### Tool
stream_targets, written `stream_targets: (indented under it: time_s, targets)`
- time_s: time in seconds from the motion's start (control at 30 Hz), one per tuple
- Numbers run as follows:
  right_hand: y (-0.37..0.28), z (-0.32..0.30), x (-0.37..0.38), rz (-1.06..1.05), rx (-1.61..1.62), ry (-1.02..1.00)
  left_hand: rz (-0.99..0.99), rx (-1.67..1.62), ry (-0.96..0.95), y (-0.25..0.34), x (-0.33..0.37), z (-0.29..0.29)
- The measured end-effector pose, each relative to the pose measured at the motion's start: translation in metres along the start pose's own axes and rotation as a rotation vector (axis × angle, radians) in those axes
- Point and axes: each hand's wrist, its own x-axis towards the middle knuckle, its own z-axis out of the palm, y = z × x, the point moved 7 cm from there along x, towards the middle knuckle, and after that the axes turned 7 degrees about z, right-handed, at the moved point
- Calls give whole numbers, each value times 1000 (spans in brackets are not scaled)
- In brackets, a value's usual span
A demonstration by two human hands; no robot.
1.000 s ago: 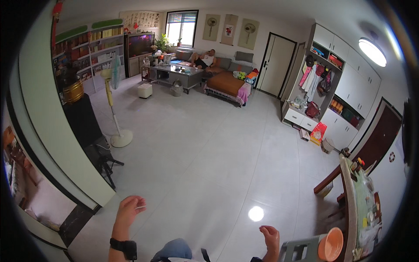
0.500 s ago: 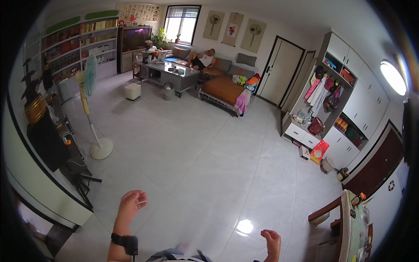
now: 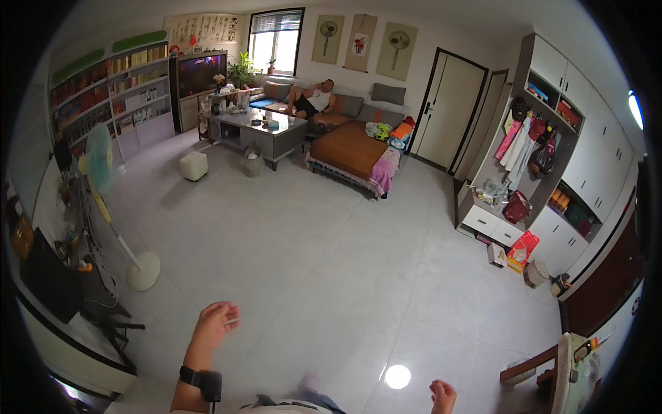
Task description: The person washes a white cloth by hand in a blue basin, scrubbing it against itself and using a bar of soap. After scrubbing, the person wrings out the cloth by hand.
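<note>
My left hand is raised over the tiled floor, its fingers loosely bent and a little apart, with the floor showing between them. It holds nothing that I can see. A black band with a small dark box is strapped round that wrist. At the lower edge my right hand shows only in part, fingers slightly curled and apparently bare. Neither hand touches anything. Nearest to the right hand is the wooden table at the lower right, with bottles on it.
A standing fan is at the left, beside a black folding stand. Ahead are a white stool, a waste bin, a grey coffee table and a sofa with a person reclining. Boxes sit below the right-hand cabinet.
The view has moved forward and tilted, so the fan and stand sit farther left and the cabinet looks larger. My right hand has dropped lower in the picture; my left is much the same.
</note>
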Motion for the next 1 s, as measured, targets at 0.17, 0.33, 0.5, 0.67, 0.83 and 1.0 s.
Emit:
stream_targets:
  time_s: [0.17, 0.33, 0.5, 0.67, 0.83, 1.0]
  targets:
    - [-105, 84, 84, -34, 164, -18, 63, 9, -88, 11, 92, 62]
    - [-165, 157, 152, -136, 11, -187, -54, 91, 26, -25, 177, 85]
    - [-212, 194, 216, -207, -143, -201, -72, 23, -36, -60, 273, 102]
    - [-246, 232, 294, -88, -65, -204, -90, -94, -136, -76, 377, 173]
    - [-326, 352, 353, -254, -187, -396, -174, -133, -465, -97, 461, 280]
    - [-382, 495, 341, -423, -204, -973, -342, -232, -868, -126, 491, 399]
